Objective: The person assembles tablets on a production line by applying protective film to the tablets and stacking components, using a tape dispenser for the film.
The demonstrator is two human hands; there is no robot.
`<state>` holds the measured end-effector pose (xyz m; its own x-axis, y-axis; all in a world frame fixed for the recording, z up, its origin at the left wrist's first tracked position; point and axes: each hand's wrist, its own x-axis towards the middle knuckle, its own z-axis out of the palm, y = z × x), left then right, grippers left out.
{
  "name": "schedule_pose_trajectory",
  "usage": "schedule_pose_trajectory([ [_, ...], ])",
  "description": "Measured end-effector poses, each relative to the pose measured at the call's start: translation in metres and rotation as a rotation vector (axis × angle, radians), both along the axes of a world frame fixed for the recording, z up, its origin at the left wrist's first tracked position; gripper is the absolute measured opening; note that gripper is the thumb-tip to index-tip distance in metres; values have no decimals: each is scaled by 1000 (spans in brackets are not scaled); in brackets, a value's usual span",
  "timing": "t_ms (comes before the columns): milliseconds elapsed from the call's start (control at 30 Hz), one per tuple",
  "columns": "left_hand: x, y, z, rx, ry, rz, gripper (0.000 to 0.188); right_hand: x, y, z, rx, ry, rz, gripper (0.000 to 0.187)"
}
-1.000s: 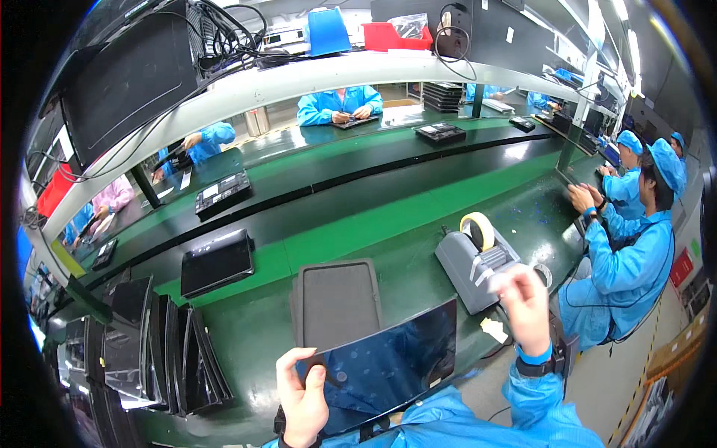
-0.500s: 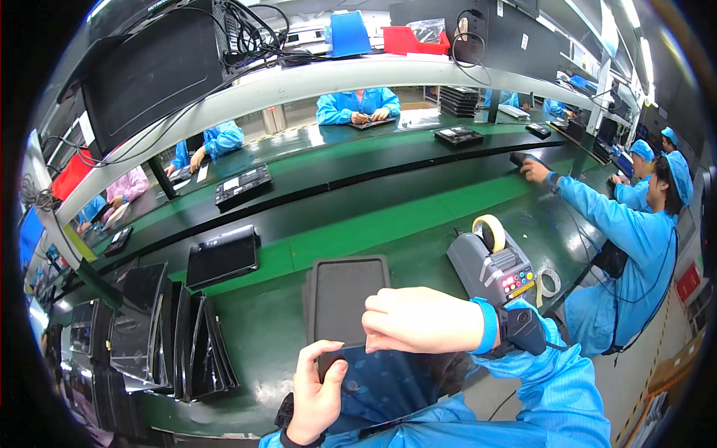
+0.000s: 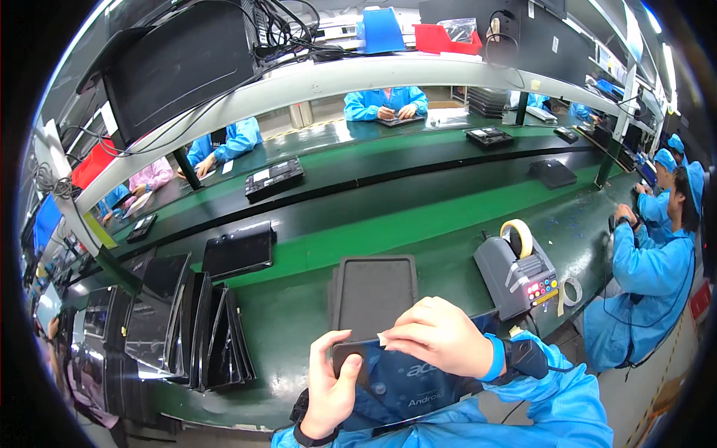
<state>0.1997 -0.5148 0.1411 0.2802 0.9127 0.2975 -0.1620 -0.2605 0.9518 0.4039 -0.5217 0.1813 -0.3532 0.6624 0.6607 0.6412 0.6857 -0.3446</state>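
Black tablet, just one — left fingers grip its corner, right fingers pinch one pale scrap.

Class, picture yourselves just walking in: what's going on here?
The person's left hand holds a dark tablet by its left end, lettering showing on its screen. The right hand pinches a small pale piece near the tablet's upper edge; whether it touches is unclear. Beyond lies a dark tray, with a grey tape dispenser to the right and dark panels standing at left.

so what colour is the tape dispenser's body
The tape dispenser has a grey body, best seen in the head view.
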Motion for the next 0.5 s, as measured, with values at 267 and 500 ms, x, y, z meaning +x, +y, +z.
schedule_pose_trajectory([
  [267, 1, -2, 0, -91, -54, -15, 44, 2, 8, -2, -322, 80, 96, 19],
  [500, -5, 0, -1, -123, -61, -35, 30, 17, -4, 6, -614, -92, -64, 40],
])
